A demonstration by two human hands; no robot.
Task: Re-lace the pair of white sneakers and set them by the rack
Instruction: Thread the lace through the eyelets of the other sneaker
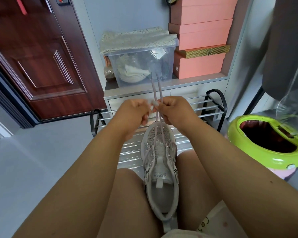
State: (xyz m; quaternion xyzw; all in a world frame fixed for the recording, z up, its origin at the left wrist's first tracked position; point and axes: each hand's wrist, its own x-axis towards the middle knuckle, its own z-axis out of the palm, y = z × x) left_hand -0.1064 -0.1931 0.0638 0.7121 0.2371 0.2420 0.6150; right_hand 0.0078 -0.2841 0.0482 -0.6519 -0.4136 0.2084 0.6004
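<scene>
Grey floor (33,160), dark red door (33,54) far left. Ahead I see a black-framed rack (215,107) with metal bars, in front of a white cabinet (179,86). On the cabinet: clear bin (141,66) with a pale cloth (136,40) on top, dishes inside, and pink boxes (201,42) stacked to its right. Green trash can (267,143) with a dark liner sits at right, near the rack's end.

Sneaker (160,170) is wedged between the person's bare thighs, toe pointing at the rack, opening up toward me. Laces partly threaded through the lower eyelets.

Both lace ends (156,86) run up from the toe area, taut, side by side, tips above the hands.

Left hand (134,114): fingers curled tight, pinching one lace. Right hand (174,110): fingers curled, gripping the other lace. Hands just beside each other, nearly touching, above the toe.

Only one sneaker in view from here.
</scene>
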